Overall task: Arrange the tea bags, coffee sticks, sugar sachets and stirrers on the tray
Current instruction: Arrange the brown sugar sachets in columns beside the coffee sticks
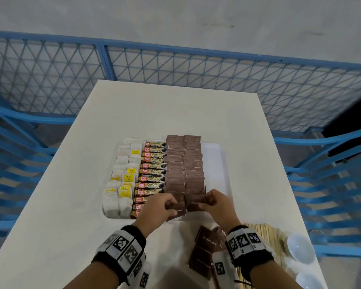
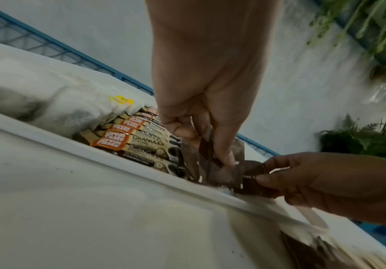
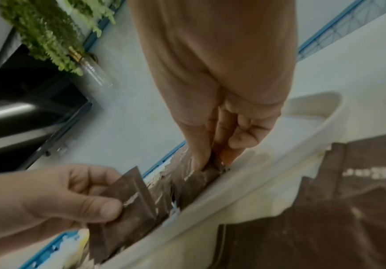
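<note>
Both hands at near edge of white plastic tray (image 1: pixel 217 155). Left hand (image 1: pixel 154 207) pinches one flat brown sugar sachet (image 1: pixel 178 208), right hand (image 1: pixel 215 202) pinches its neighbour (image 1: pixel 193 205). Sachet columns run away from fingers; loose brown sachets (image 1: pixel 204 251) lie nearer right wrist.

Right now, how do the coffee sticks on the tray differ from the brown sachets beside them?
The coffee sticks are long, cream, printed, in one column; the brown sachets are short, plain dark, in two. No hand touches the sticks; the left hand and right hand each pinch a sachet. Both lie overlapped in the tray.
</note>
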A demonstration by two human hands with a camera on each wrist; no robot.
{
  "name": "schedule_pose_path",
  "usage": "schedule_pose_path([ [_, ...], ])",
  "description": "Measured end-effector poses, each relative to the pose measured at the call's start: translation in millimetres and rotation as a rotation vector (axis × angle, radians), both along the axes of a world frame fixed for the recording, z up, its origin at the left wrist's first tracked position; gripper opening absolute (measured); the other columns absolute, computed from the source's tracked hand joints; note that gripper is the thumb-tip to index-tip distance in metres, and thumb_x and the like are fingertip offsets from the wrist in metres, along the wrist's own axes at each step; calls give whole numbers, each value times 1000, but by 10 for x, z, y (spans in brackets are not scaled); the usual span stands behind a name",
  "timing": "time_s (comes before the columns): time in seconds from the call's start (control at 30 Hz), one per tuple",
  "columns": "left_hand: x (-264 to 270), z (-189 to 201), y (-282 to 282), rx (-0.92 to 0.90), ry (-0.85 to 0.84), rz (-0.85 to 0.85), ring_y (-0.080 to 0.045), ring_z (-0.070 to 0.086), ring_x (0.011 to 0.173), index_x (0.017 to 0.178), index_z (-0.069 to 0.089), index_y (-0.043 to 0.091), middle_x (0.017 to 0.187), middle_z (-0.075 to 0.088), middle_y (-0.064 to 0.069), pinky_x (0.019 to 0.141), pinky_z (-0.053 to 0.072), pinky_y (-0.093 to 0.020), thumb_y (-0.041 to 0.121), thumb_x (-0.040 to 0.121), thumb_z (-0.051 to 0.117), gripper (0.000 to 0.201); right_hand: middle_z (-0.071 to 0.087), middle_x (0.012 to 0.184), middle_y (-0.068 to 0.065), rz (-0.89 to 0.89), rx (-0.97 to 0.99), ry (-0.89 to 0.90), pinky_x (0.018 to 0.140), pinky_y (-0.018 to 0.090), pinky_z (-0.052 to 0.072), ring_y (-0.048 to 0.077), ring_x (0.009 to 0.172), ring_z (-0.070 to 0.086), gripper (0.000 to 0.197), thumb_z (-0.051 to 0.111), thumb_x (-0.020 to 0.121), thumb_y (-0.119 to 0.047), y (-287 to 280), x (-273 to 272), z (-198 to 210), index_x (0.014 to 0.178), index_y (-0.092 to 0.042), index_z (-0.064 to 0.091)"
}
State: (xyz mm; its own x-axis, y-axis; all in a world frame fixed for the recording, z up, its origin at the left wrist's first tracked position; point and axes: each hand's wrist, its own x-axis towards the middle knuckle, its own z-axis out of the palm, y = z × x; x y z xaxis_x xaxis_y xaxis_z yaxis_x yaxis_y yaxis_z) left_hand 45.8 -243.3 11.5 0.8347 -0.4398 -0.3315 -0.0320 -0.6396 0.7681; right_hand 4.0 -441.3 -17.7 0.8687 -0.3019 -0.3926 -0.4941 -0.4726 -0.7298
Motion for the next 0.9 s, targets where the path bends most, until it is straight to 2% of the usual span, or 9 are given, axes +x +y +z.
schedule_pose_path([
  [0.07,20,-21,-36,16,-12,-31,1,54,55,76,62,22,65,59,13,55,42,-14,3,74,70,21,55,69,-9,36,-78,3,55,10,38,5,65,49,23,73,77,-18,25,5,16,75,-23,51],
  [0.17,78,-43,-81,96,-103,-118,-7,52,67,87,67,15,76,55,8,64,38,-21,8,74,70,14,52,70,-7,55,-137,-8,57,3,38,1,61,44,22,72,78,-17,49,17,45,82,-18,50],
  [0.3,126,-99,-114,274,-249,-258,-19,53,90,105,61,13,99,51,0,75,39,-27,17,78,66,28,53,78,-1,54,-183,-23,52,11,34,13,70,48,27,74,76,-17,67,41,40,87,-17,49],
  [0.4,116,-126,-119,395,-387,-329,-22,56,99,112,57,16,108,54,-2,82,40,-30,23,79,65,35,50,86,-1,58,-181,-33,59,15,33,16,77,50,33,74,76,-17,68,38,41,95,-15,48],
  [0.47,85,-102,-112,441,-459,-345,-22,58,96,109,58,18,103,58,-2,81,42,-32,27,73,72,40,46,97,-1,51,-183,-33,69,18,36,14,82,49,40,73,77,-20,61,35,63,107,-12,48],
  [0.57,17,-99,-98,468,-577,-369,-21,61,74,91,63,20,85,59,0,62,50,-32,29,46,88,52,47,97,-2,44,-198,-83,73,19,39,11,82,49,30,67,83,-23,11,-14,111,106,-14,51],
  [0.67,-83,-75,-128,314,-576,-431,-23,60,80,90,63,16,89,57,-3,66,51,-34,21,63,80,33,49,82,-8,130,-245,-109,64,11,36,7,73,48,5,60,88,-22,-80,-169,175,88,-20,55],
  [0.77,-229,-47,-233,259,-420,-567,-18,51,103,111,59,15,110,53,-2,84,42,-29,24,88,57,25,46,77,-13,250,-291,-74,61,10,36,3,70,47,3,60,88,-21,-162,-384,191,85,-20,59],
  [0.9,-431,-132,-419,285,-315,-701,-20,48,110,121,55,12,118,52,-5,91,41,-33,25,90,55,33,52,95,0,331,-358,-24,82,18,45,15,91,53,16,63,85,-20,-267,-638,183,99,-12,64],
])
